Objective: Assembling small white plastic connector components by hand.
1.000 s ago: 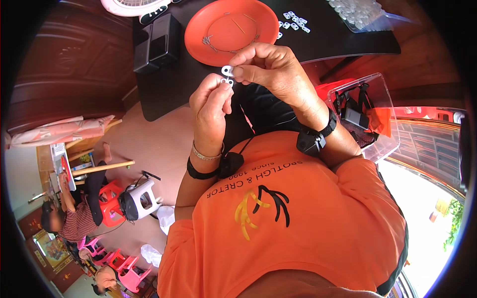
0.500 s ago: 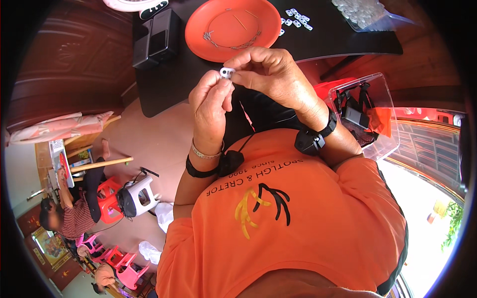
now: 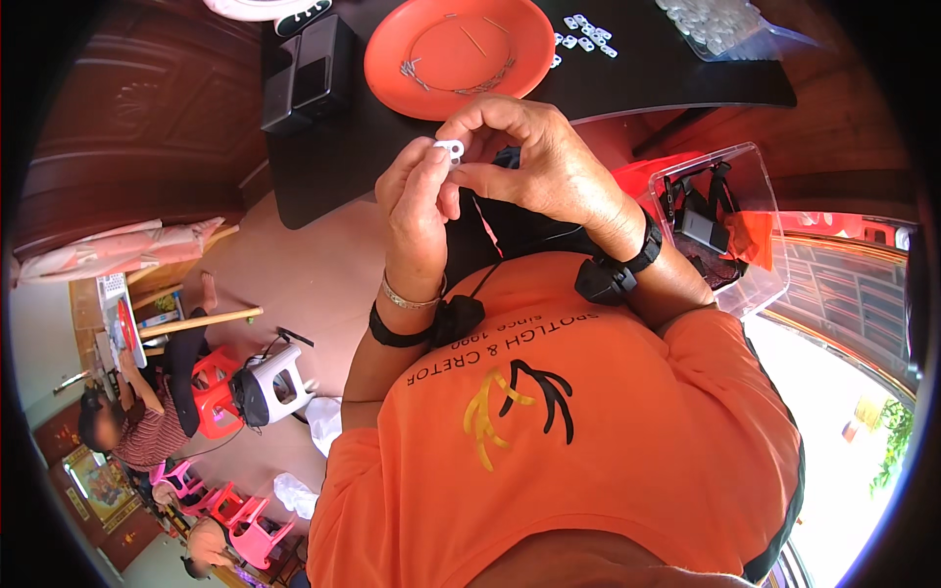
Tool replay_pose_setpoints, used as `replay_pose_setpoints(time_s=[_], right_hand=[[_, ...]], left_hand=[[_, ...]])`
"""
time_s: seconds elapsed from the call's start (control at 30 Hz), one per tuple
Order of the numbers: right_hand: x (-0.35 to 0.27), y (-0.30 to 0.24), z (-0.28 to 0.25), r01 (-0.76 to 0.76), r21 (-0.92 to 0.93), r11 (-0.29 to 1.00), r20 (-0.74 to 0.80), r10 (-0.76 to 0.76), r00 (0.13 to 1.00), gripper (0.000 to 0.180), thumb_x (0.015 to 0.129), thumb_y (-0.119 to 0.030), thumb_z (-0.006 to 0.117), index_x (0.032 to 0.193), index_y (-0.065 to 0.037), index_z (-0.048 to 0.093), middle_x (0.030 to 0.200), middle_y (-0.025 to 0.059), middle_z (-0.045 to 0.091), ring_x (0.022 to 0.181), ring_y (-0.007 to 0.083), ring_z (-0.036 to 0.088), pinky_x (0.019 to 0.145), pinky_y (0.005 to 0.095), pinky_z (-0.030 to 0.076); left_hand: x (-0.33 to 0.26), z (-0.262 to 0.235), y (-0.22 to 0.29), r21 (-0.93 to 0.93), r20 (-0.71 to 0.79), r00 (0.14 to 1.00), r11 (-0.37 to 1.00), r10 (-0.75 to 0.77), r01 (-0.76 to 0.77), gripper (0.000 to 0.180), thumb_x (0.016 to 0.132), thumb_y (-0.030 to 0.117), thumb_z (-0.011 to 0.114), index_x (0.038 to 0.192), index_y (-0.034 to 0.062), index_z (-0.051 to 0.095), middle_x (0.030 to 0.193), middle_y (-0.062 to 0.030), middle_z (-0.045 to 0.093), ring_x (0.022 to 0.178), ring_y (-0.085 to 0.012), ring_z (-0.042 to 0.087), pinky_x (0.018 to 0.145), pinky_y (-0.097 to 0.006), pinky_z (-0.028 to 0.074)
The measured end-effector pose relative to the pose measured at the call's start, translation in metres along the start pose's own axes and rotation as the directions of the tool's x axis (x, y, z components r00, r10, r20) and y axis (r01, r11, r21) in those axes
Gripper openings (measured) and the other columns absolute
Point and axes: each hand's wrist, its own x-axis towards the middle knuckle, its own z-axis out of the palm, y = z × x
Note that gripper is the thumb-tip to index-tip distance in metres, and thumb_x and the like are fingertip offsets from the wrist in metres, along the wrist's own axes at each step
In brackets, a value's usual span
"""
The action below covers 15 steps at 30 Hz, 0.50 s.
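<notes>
On a black bench [image 3: 314, 186], a round orange-red plate [image 3: 377, 64] held small metal pins [image 3: 495, 78] in an arc plus a few thin sticks [image 3: 474, 40]. To its R, approx. a dozen loose white pieces [image 3: 593, 37] lay on the bench; past them a clear tub [image 3: 784, 44] was heaped w/ clear bits [image 3: 706, 24]. A see-through bin [image 3: 769, 279] beside the R forearm held black gear [image 3: 701, 225] & orange cloth [image 3: 750, 240]. Both hands were raised close together, just off the plate's near edge. L hand [image 3: 417, 201]: upright, thumb & index pinching a white part [image 3: 452, 147] w/ a hole, btwn the hands. R hand [image 3: 559, 167]: angled in from the R, index arched above, thumb below; couldn't tell if those fingers gripped it too.
</notes>
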Motion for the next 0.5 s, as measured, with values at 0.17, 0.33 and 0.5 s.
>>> replay_pose_setpoints(time_s=[0.17, 0.33, 0.5], right_hand=[[0.000, 0.000, 0.010, 0.101, -0.217, 0.971, -0.096, -0.124, 0.988, 0.031, 0.073, -0.002, 0.074, 0.102, -0.001, 0.063, 0.086, 0.0072, 0.065, 0.076, 0.0166, 0.065, 0.069, 0.0264, 0.053], [0.000, 0.005, 0.019, 0.176, -0.393, 0.902, -0.132, -0.245, 0.960, 0.029, 0.071, -0.007, 0.070, 0.098, -0.001, 0.063, 0.081, 0.0126, 0.065, 0.070, 0.0277, 0.066, 0.061, 0.0343, 0.054], [0.000, 0.002, 0.018, 0.198, -0.430, 0.881, -0.113, -0.271, 0.956, 0.020, 0.075, -0.009, 0.067, 0.093, -0.002, 0.063, 0.075, 0.0115, 0.065, 0.068, 0.0286, 0.065, 0.058, 0.0346, 0.052]], left_hand=[[-0.001, 0.005, -0.001, 0.054, -0.117, 0.993, 0.998, 0.030, -0.024, 0.023, 0.090, 0.022, 0.049, 0.082, 0.0013, 0.056, 0.062, -0.0003, 0.050, 0.049, -0.0060, 0.041, 0.044, -0.020, 0.029], [0.001, 0.000, -0.009, 0.052, -0.094, 0.994, 0.997, 0.055, -0.051, 0.025, 0.089, 0.022, 0.050, 0.079, 0.0011, 0.057, 0.059, -0.0013, 0.052, 0.048, -0.0064, 0.041, 0.045, -0.020, 0.030], [0.002, 0.000, -0.007, 0.009, -0.096, 0.994, 0.999, 0.045, -0.045, 0.027, 0.089, 0.023, 0.050, 0.077, 0.0004, 0.059, 0.059, -0.0007, 0.052, 0.048, -0.0069, 0.043, 0.045, -0.021, 0.031]])
